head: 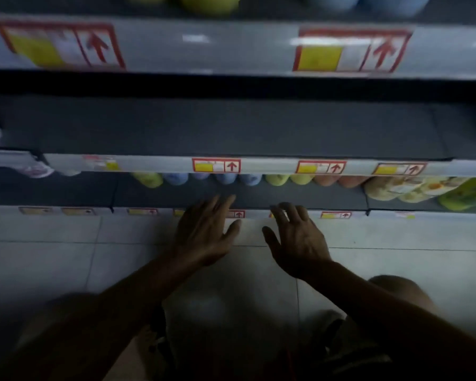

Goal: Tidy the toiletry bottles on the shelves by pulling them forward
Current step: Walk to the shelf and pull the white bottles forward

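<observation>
Down low, both hands hung released before the bottom shelf (259, 198): left hand (204, 237) and right hand (297, 243) held nothing, bottles (226, 178) behind them.

No legible text; red arrows, perhaps upward, on shelf-edge labels (216, 165).

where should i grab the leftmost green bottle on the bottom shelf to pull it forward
Grip the rounded body of the leftmost green bottle from the front, reaching in under the grey shelf edge above it. That edge hides its top, so only the lower body is open. The left hand, fingers straight, is nearer.
</observation>
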Demonstrator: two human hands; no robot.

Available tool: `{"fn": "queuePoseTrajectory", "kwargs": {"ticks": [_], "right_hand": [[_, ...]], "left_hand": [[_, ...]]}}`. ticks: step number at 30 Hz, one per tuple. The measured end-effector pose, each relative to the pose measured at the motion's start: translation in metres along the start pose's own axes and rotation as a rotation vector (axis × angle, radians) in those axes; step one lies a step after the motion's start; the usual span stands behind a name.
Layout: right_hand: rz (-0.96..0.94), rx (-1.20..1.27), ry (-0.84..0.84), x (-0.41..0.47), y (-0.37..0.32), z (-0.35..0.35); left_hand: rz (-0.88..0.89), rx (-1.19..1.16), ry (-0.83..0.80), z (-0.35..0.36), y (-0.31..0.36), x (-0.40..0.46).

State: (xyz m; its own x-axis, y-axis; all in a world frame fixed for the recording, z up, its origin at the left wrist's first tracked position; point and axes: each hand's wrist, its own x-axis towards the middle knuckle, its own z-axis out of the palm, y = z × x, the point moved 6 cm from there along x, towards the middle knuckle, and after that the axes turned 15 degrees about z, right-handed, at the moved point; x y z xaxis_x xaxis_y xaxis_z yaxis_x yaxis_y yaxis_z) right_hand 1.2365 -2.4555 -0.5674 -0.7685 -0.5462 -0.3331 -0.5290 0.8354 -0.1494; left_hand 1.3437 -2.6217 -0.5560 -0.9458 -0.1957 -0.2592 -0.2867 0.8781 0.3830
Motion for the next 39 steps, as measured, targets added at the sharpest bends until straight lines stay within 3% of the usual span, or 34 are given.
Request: {"fn": "queuePoseTrajectory", "kwargs": {"ticks": [10, 14, 26, 33, 39], "right_hand": [[-0.048, -0.098, 0.16, -0.001, -0.004, 0.037], [-0.039, -0.105, 0.139, -0.037, -0.015, 0.025], [-0.153, -0.158, 0.32, -0.119, -0.054, -0.039], [-0.207, -0.1, 0.39, -0.112, -0.062, -0.062], [-0.281, -0.097, 0.4, -0.065, -0.089, -0.077]], "left_hand": [[0.007, 0.118, 0.073, 0.052, -0.028, -0.015], [-0.004, 0.1, 0.147, 0.033, -0.014, -0.058], [-0.002, 0.238, 0.317, -0.029, 0.018, -0.141], [0.017, 0.29, 0.419, -0.063, 0.026, -0.146], [0.023, 0.363, 0.421, -0.093, -0.012, -0.114]]}}
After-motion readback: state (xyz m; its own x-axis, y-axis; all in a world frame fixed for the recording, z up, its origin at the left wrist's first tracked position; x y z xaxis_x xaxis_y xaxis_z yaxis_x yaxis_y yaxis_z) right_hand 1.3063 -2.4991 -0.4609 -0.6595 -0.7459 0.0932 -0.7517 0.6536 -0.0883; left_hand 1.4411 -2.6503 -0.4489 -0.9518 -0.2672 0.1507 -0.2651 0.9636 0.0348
